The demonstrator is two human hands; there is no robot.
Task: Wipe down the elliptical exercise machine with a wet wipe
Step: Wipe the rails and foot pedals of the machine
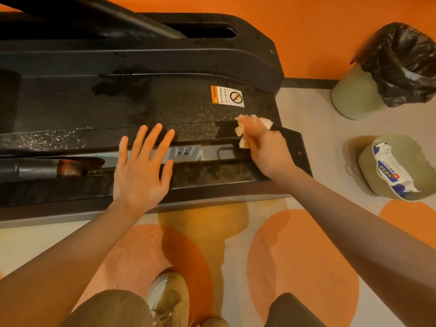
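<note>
The black, speckled plastic base of the elliptical exercise machine point(122, 109) lies across the far half of the view, on a grey floor with orange circles point(304, 253). The right hand point(269, 152) holds a crumpled white wet wipe point(245, 131), fingers curled round it, and presses it onto the right end of the base, just near of an orange-and-white warning label point(227, 96) reading "NO STEPPING ON SURFACE". The left hand point(141, 166) is spread wide, fingers straight and apart, palm down over the near edge of the base and its grey metal rail point(188, 154); whether the palm touches the surface cannot be told. Wet dark patches show on the base left of the label. To the right of the machine, on the floor, stand two pale green round bins: the far bin point(354, 95) is lined with a black plastic bag point(405, 64); the near bin point(370, 171) holds a white-and-blue pack of wipes point(391, 171). At the near edge, a beige lace-up shoe point(168, 298) rests on the floor between the person's knees in dark trousers.
</note>
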